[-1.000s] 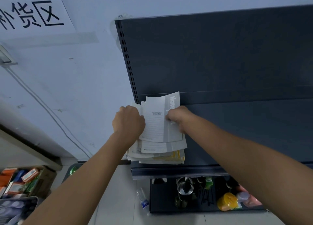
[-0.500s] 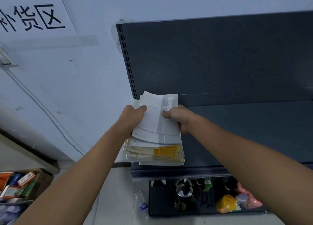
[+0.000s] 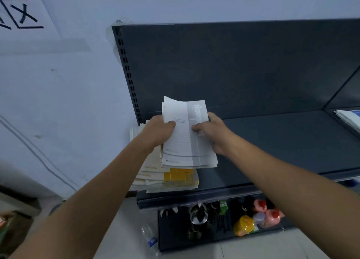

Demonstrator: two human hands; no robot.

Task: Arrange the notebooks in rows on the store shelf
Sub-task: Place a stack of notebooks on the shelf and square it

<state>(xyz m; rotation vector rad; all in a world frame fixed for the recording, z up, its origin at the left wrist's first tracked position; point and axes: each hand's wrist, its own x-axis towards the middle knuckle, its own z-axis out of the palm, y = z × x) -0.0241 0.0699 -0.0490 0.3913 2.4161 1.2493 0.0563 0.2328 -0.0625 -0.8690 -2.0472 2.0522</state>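
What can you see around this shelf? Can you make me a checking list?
Surface: dark metal shelf with a dark back panel.
Job's things: grey-white notebooks held over a yellow-white stack at the shelf's left end.
Clutter: white-blue pile at far right; yellow tub and pink bottles below; plastic bottle on floor.
Hands: left hand grips the notebooks' left edge; right hand grips their right side.
Cables: thin cable down the wall.
Surroundings: pale wall, printed sign.

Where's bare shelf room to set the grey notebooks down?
Bare shelf between the right hand and the blue-white stack at far right. Crowded at the left end: the yellow notebook pile sits there, under the grey notebooks.
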